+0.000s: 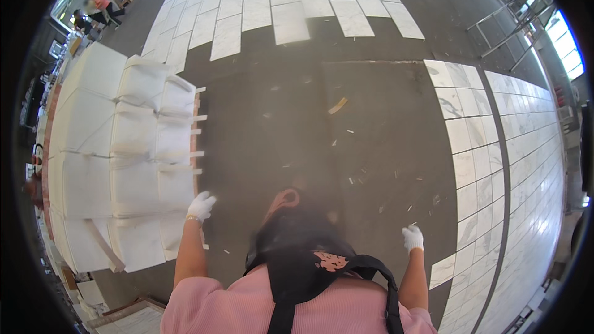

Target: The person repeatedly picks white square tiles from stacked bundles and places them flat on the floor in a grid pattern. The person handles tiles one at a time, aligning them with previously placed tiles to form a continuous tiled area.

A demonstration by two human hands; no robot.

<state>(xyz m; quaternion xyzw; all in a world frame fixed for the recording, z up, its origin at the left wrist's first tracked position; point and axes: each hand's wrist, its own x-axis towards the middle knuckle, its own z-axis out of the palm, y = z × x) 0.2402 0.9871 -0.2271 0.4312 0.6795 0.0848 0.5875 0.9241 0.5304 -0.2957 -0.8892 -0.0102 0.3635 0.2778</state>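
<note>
My left hand (201, 205), in a white glove, is held low beside the stacked white foam-wrapped bundles (134, 133). Its fingers are loosely apart and nothing shows in them. On the other side, my right hand (413, 239) wears a white glove too, its fingers curled in with no object visible. It hangs over the grey floor, close to the marble-patterned tiles (467, 130) laid in rows on the right. Both arms are held out from my body, which has a pink top and a black apron.
More marble-patterned tiles (288, 15) lie staggered ahead. Small pale scraps and a tan strip (338, 106) are scattered on the grey floor (266, 130). Several strips stick out from the bundles' right side. A metal frame (510, 25) stands far right; people (102, 7) are far left.
</note>
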